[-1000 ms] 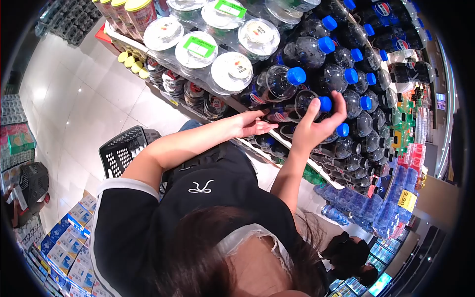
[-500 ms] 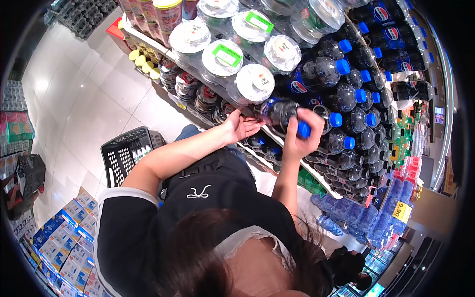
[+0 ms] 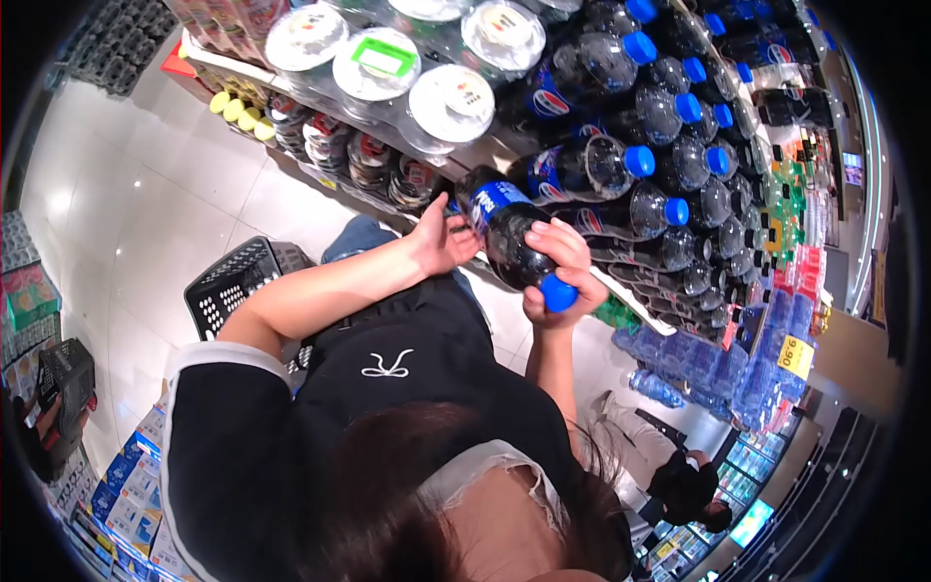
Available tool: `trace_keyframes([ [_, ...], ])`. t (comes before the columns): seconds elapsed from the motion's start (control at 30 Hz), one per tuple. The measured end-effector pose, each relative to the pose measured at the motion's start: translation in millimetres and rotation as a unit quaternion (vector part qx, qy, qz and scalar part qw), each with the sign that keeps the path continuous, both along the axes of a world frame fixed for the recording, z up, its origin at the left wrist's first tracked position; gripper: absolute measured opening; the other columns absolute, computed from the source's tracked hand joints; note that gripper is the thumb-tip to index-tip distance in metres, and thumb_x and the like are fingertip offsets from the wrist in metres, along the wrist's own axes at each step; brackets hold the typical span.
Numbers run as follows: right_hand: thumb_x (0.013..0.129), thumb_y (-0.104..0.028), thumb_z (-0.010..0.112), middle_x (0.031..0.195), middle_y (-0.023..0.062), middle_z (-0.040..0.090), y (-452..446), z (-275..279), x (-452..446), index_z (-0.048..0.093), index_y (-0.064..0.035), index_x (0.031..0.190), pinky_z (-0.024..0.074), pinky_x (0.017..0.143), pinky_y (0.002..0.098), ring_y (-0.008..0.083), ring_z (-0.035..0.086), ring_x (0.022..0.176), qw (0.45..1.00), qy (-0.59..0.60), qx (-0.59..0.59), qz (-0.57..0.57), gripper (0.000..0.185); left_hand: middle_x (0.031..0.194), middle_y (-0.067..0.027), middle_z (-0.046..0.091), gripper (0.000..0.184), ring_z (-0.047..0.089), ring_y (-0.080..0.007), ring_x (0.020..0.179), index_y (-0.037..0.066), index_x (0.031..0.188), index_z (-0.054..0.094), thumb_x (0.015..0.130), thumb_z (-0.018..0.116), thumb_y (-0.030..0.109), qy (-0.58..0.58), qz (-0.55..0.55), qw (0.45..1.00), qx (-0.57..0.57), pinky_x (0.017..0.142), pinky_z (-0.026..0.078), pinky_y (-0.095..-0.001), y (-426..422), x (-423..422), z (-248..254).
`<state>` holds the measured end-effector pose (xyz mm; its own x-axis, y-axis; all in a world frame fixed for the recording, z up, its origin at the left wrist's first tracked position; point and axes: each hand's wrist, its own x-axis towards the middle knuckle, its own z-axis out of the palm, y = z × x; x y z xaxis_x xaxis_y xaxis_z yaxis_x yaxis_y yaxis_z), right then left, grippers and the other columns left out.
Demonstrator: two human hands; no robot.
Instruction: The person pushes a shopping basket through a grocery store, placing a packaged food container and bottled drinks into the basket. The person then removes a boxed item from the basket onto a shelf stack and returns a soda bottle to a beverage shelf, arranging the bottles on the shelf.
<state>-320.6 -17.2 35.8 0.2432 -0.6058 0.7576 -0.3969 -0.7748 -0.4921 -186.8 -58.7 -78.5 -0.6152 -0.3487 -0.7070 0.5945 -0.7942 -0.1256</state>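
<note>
A large dark cola bottle with a blue cap and blue label is tilted in front of me, cap end toward my body. My right hand is wrapped around its upper part, just above the cap. Close to the bottle's base, my left hand has its palm up and fingers apart; whether the fingertips touch the bottle I cannot tell. Similar blue-capped cola bottles lie in a dense stack on the shelf beyond my right hand. Clear-wrapped tubs with white lids stand beside them.
A black shopping basket is on the tiled floor at my left. Packs of blue water bottles are stacked to the right, with a yellow price sign. Another person is at lower right. Boxed goods stand at lower left.
My right hand has brought the cola bottle away from the shelf stack, down and closer to my body. My left hand has shifted slightly left and stays by its base.
</note>
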Motion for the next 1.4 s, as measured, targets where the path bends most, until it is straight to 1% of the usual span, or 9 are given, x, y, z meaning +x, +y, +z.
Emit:
trace_keyframes([
  [0.2,0.086,-0.045,0.049,0.073,0.0131,0.059,19,83,-18,0.034,-0.0073,0.094,0.0476,0.072,0.049,0.0293,0.06,0.07,0.971,-0.222,-0.082,-0.032,0.042,0.107,-0.0077,0.06,0.072,0.058,-0.0212,0.094,0.009,0.117,0.05,0.079,0.034,0.069,0.429,-0.076,0.895,-0.098,0.072,0.053,-0.0302,22,9,31],
  [0.33,0.088,-0.041,0.048,0.07,0.0072,0.052,12,103,-33,0.039,-0.0093,0.095,0.0392,0.082,0.0452,0.0241,0.053,0.074,0.886,-0.433,0.015,0.169,0.034,0.124,-0.0321,0.04,0.093,0.039,-0.0533,0.112,0.007,0.134,0.03,0.071,0.039,0.075,0.557,-0.202,0.789,-0.163,0.076,0.048,-0.0578,27,6,40],
  [0.43,0.089,-0.037,0.046,0.074,0.0093,0.056,-12,88,-49,0.042,-0.0096,0.094,0.0364,0.087,0.0436,0.0241,0.055,0.079,0.826,-0.478,0.133,0.267,0.028,0.127,-0.0317,0.037,0.088,0.036,-0.0489,0.117,0.007,0.135,0.028,0.073,0.053,0.065,0.539,-0.244,0.777,-0.214,0.079,0.049,-0.0515,35,20,36],
  [0.47,0.092,-0.038,0.038,0.084,0.0154,0.061,-11,84,-36,0.045,-0.0064,0.1,0.0403,0.085,0.0399,0.0257,0.057,0.083,0.9,-0.406,0.155,-0.016,0.034,0.129,-0.0285,0.036,0.085,0.036,-0.0425,0.12,0.008,0.137,0.024,0.073,0.062,0.05,0.539,-0.273,0.751,-0.266,0.082,0.048,-0.0457,35,22,38],
  [0.53,0.093,-0.038,0.032,0.094,0.0208,0.061,-14,83,-53,0.047,-0.0022,0.106,0.0455,0.081,0.0363,0.0272,0.058,0.088,0.86,-0.331,0.377,-0.092,0.041,0.131,-0.0252,0.035,0.088,0.036,-0.0362,0.122,0.008,0.139,0.019,0.073,0.071,0.036,0.537,-0.3,0.721,-0.319,0.086,0.046,-0.04,33,26,47],
  [0.63,0.093,-0.038,0.035,0.091,0.0192,0.06,-23,68,-37,0.048,0.0015,0.104,0.0482,0.079,0.0362,0.0282,0.059,0.088,0.785,-0.458,0.416,0.027,0.043,0.14,-0.0138,0.024,0.111,0.027,-0.0162,0.127,0.006,0.14,-0.007,0.065,0.075,0.002,0.231,-0.357,0.787,-0.448,0.105,0.023,-0.0334,39,35,75],
  [1.13,0.091,-0.039,0.037,0.083,0.0137,0.059,-40,54,-25,0.049,-0.0009,0.096,0.0449,0.081,0.0354,0.0281,0.057,0.086,0.758,-0.484,0.433,0.058,0.04,0.14,-0.0113,0.025,0.105,0.035,-0.0189,0.121,0.008,0.141,-0.007,0.073,0.072,0.017,0.158,-0.303,0.759,-0.554,0.092,0.039,-0.0323,38,39,61],
  [1.27,0.09,-0.043,0.035,0.08,0.0171,0.059,-43,65,-3,0.048,0.0003,0.093,0.046,0.079,0.0365,0.0267,0.059,0.08,0.804,-0.415,0.38,0.192,0.045,0.129,-0.0086,0.041,0.098,0.048,0.0026,0.075,0.007,0.14,-0.003,0.078,0.063,0.044,0.238,-0.267,0.838,-0.412,0.045,0.032,-0.0099,27,51,76],
  [1.4,0.092,-0.038,0.033,0.083,0.0182,0.061,-77,56,17,0.05,0.0024,0.099,0.0497,0.071,0.0321,0.0252,0.061,0.079,0.797,-0.292,0.429,0.308,0.045,0.128,-0.0099,0.043,0.08,0.055,-0.0073,0.091,0.005,0.137,0.017,0.08,0.062,0.04,0.251,-0.305,0.815,-0.423,0.059,0.047,-0.0168,30,55,31],
])
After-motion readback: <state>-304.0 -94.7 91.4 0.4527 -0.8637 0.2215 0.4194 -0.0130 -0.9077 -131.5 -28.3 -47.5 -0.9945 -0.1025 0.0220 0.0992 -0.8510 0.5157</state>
